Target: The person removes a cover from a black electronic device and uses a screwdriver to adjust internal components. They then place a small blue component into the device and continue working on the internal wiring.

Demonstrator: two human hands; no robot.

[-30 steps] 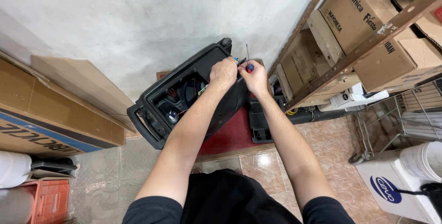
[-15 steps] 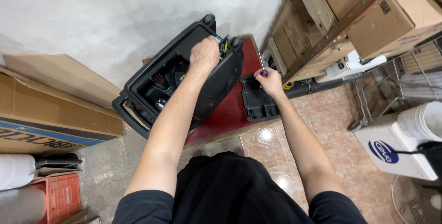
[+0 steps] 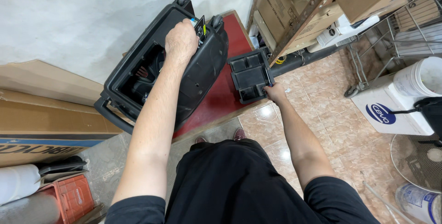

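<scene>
Black plastic speaker housing (image 3: 198,74) lies open on a red platform (image 3: 216,100) by the far wall. The left hand (image 3: 181,41) is closed over its upper rim. To the right, the right hand (image 3: 275,93) pinches the near edge of a black compartment tray (image 3: 248,74).

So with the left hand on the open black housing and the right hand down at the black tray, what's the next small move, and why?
Probably pick a part from the black tray: the right hand rests at its near edge, while the left hand grips the black housing, steadying its open cavity.
</scene>
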